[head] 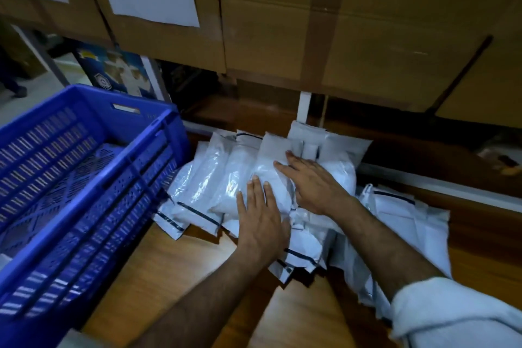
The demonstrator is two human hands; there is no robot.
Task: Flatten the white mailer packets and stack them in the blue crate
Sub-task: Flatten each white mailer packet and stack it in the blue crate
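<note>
Several white mailer packets with dark seal strips lie in a loose pile on the wooden surface. My left hand lies flat, fingers straight, on the near part of the top packet. My right hand presses flat on the same packet's right side. The blue crate stands at the left, its perforated floor showing with no packet visible inside.
Large cardboard boxes with paper labels tower just behind the pile. More white packets lie under my right forearm. Bare wooden surface shows between the crate and my arms.
</note>
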